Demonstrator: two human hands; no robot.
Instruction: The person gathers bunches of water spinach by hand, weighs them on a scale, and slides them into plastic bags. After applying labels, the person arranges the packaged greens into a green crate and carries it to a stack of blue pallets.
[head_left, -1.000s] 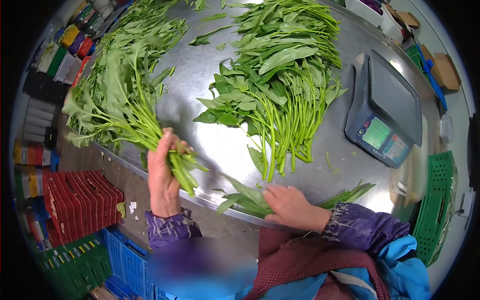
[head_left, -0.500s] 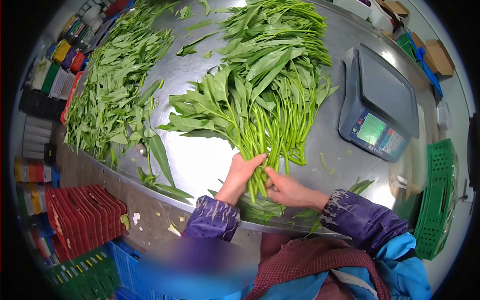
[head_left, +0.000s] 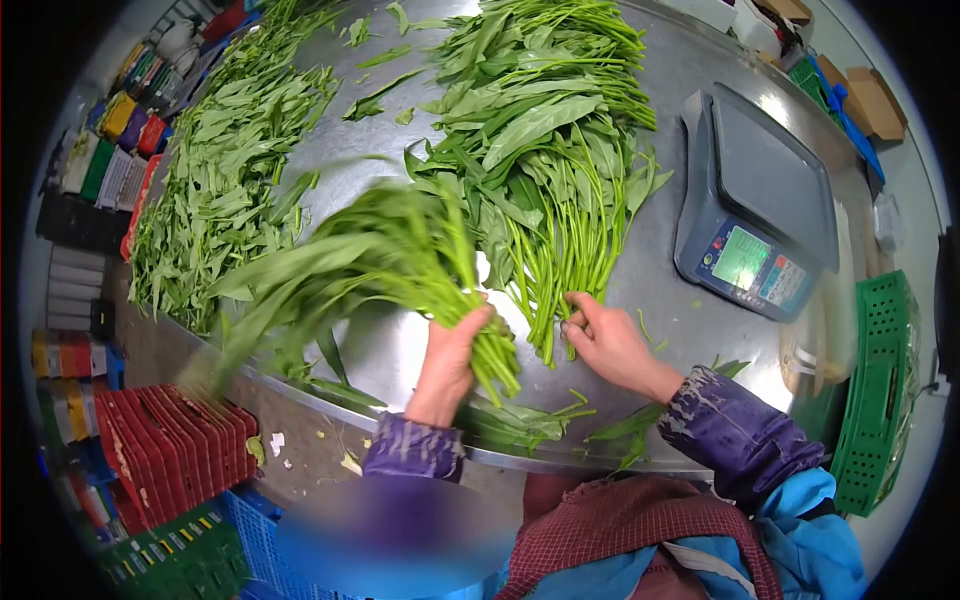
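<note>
Left hand [head_left: 447, 365] closed around the lower stems, a worker in purple sleeves [head_left: 738, 425] holds a bunch of leafy greens [head_left: 400, 250] above the near side of a metal table [head_left: 390, 350], its leaves blurred and fanning toward the worker's left, its stem ends pointing toward the worker's right and down. Beside it, the right hand [head_left: 612, 345] has its fingers curled at the lower stems of a laid-out pile [head_left: 560, 200]; from where I stand, I cannot tell whether they grip a stem. That pile stretches toward the far side of the table, the nearest stems pointing back at the worker and those farther off lying more crosswise. Loose sprigs [head_left: 515, 425] lie along the near edge, below the two hands. Across a strip of bare metal to the worker's left spreads a heap of greens [head_left: 220, 170], with a few single leaves between it and the pile. To the right of the pile, apart from it, sits a gray scale [head_left: 715, 240] with a lit display [head_left: 742, 258]. Beyond the table's left end, a red crate [head_left: 175, 450] stands near a blue crate [head_left: 260, 540], while a green perforated crate [head_left: 875, 400] stands upright at the right
</note>
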